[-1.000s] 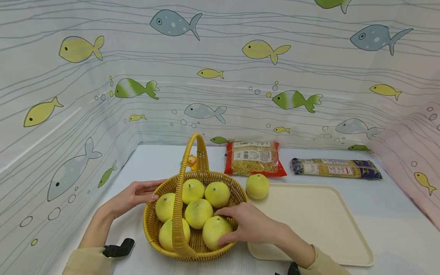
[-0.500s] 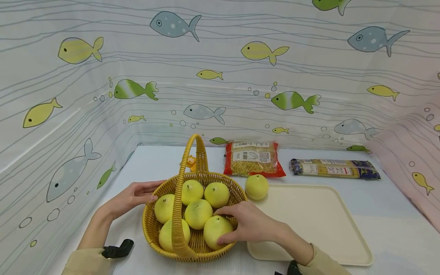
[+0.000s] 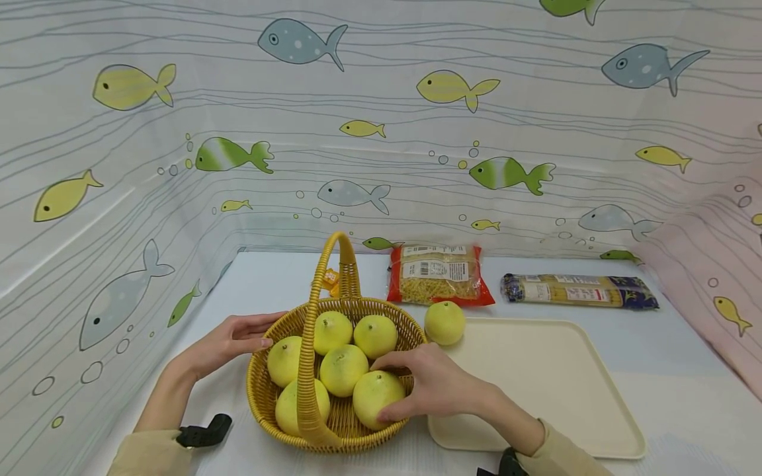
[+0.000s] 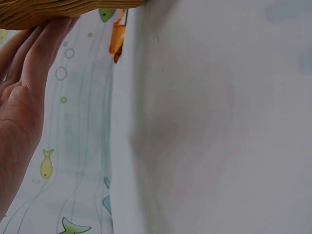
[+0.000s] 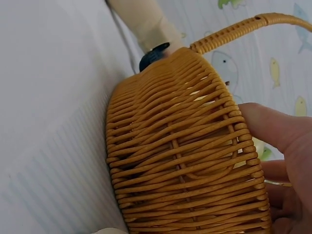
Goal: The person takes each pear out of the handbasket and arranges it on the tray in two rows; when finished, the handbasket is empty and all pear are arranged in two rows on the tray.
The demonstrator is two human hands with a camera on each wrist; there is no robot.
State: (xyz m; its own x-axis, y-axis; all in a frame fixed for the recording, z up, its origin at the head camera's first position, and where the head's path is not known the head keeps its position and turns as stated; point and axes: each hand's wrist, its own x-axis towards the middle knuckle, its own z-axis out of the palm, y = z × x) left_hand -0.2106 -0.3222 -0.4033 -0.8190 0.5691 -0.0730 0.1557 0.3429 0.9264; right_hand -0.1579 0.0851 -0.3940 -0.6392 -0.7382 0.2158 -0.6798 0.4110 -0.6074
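A yellow wicker basket [image 3: 257,403] with a tall arched handle holds several round yellow-green grapefruit, among them one in the middle [image 3: 344,370]. My right hand [image 3: 440,380] reaches over the right rim and grips the front-right grapefruit [image 3: 378,400], thumb on its near side and fingers on its far side. In the right wrist view the woven wall [image 5: 190,156] hides most of that fruit. My left hand [image 3: 229,344] rests against the basket's left side with straight fingers [image 4: 41,56], as the left wrist view shows.
A cream tray [image 3: 536,383] lies to the right of the basket. One more grapefruit [image 3: 444,322] sits at its back-left corner. Behind are a red-edged pasta bag [image 3: 437,274], a long spaghetti pack [image 3: 580,291] and a small orange packet [image 3: 331,280] partly hidden by the handle.
The gripped grapefruit has shifted very slightly right and upward in the head view, with the right hand still around it. The left hand and basket stay nearly where they were.
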